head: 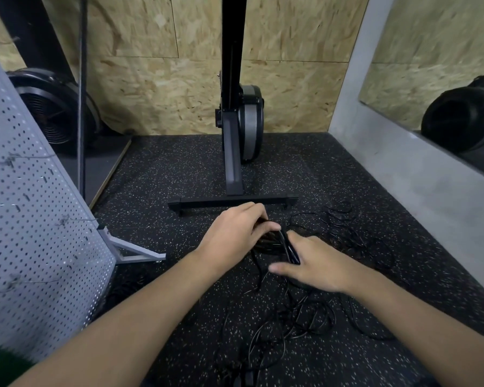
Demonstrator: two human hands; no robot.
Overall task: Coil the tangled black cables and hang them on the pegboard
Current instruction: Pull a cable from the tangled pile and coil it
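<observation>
Tangled black cables (296, 317) sprawl in loose loops over the speckled black floor, from the middle out to the right and down to the bottom edge. My left hand (235, 233) grips a bunched bundle of the cables (271, 243) just in front of the rower's foot. My right hand (316, 263) holds the same bundle from the right, with the strands running between thumb and fingers. The grey pegboard (31, 219) stands tilted at the left, with thin wire hooks (76, 219) sticking out of it.
A black rowing machine (241, 127) stands upright against the chipboard wall, its foot bar (232, 203) right behind my hands. The pegboard's white foot (134, 251) juts onto the floor. A fan (51, 107) sits far left, a mirror (444, 88) on the right wall.
</observation>
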